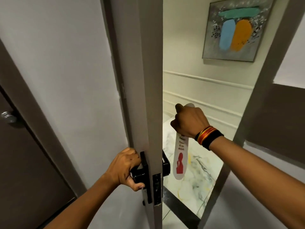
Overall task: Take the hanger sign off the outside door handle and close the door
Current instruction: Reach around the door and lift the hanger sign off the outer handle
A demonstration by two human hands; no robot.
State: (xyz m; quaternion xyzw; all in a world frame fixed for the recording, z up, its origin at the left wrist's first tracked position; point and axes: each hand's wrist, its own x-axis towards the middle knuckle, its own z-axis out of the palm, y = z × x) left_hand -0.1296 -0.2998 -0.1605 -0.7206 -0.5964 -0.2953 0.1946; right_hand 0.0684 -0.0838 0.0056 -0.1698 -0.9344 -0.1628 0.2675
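Observation:
The grey door point(145, 80) stands ajar, its edge towards me. My left hand point(125, 167) is wrapped around the black inside handle point(140, 174). The black outside handle point(165, 166) shows just past the door edge. My right hand point(189, 121) grips the top of the white hanger sign point(179, 159), which carries red text and a red figure. The sign hangs down from my fist, to the right of the outside handle and apart from it. Its upper loop is mostly hidden in my fist.
The door frame point(257, 96) stands at the right. Beyond the gap lie a marble corridor floor point(198, 179), a dark threshold strip point(179, 207) and a cream wall with an abstract painting point(234, 28). A brown door with a round knob point(8, 116) is at the left.

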